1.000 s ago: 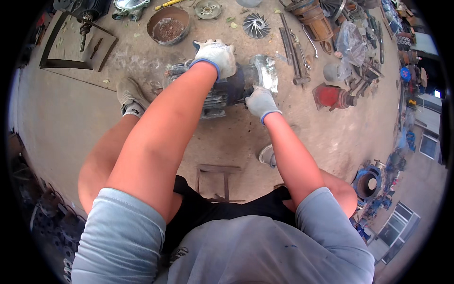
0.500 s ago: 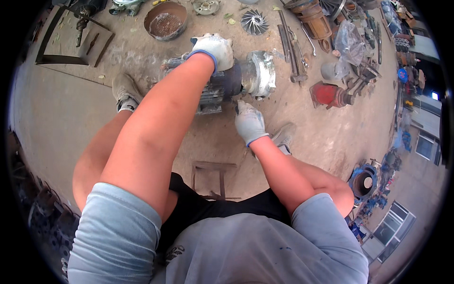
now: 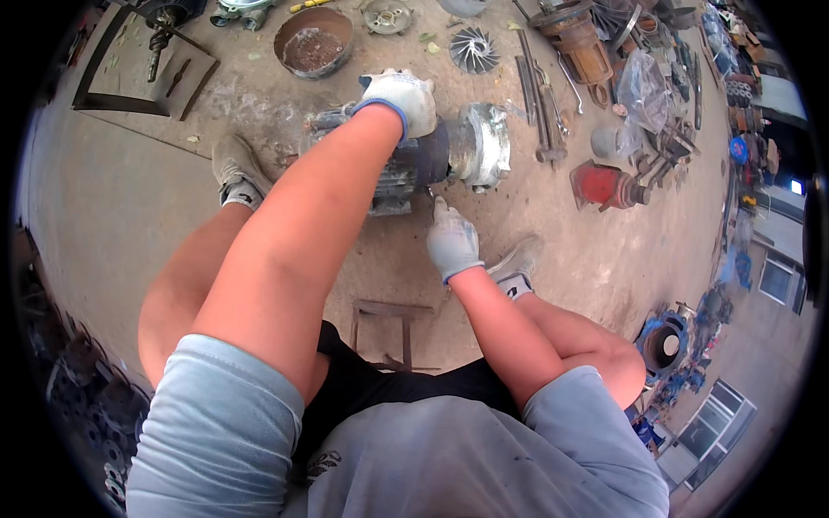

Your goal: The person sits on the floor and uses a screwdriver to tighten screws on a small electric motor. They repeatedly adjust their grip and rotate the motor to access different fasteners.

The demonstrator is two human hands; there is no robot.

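A finned grey electric motor (image 3: 394,183) lies on its side on the ground in front of me, with a scuffed silvery end piece (image 3: 485,147) at its right. My left hand (image 3: 400,104), in a white glove with a blue cuff, grips the top of the motor; its fingertips are hidden on the far side. Close to the motor's near edge, below the joint with the end piece, my right hand (image 3: 454,239) is closed in a matching glove. A slim metal tool (image 3: 429,192) shows past its fingers; most of that tool is hidden in the hand.
Beyond the motor stand a rusty bowl (image 3: 313,43) and a finned fan wheel (image 3: 473,50). Long bars and a hammer (image 3: 549,138) lie to the right, near a red jack-like part (image 3: 596,184). A metal frame (image 3: 121,105) lies far left; a small stool-like frame (image 3: 393,308) is between my legs.
My right hand has shifted slightly left and nearer to me relative to the motor, its wrist turning a little. The left hand stays on the motor. The whole view has moved slightly.
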